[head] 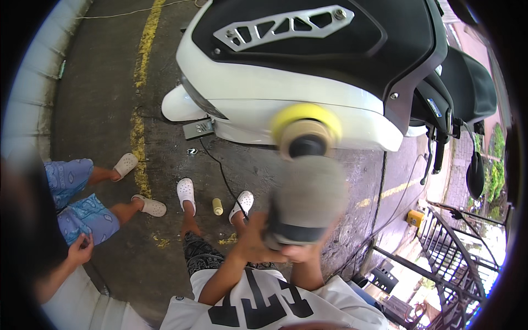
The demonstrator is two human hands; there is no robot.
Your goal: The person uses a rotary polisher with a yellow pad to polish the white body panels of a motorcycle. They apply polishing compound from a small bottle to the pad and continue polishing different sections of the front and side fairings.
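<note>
A grey power polisher [312,194] with a black collar is held up before me and looks blurred. Its round yellow foam pad [307,117] meets, or nearly meets, the lower white side panel [251,109] of a motor scooter; exact contact cannot be told. My left hand [258,243] grips the polisher's near end from the left. On the other side, my right hand [303,252] closes around it, partly hidden by the tool body. A black cord [222,171] runs past my foot toward the scooter's grey plate [199,129].
A small yellowish bottle [217,206] lies between my white clogs [187,189]. To the left stands another person in blue patterned shorts [88,222]. At the right are the scooter's handlebar grip [439,154], mirror [475,175], a yellow box [415,218] and a metal staircase [449,247].
</note>
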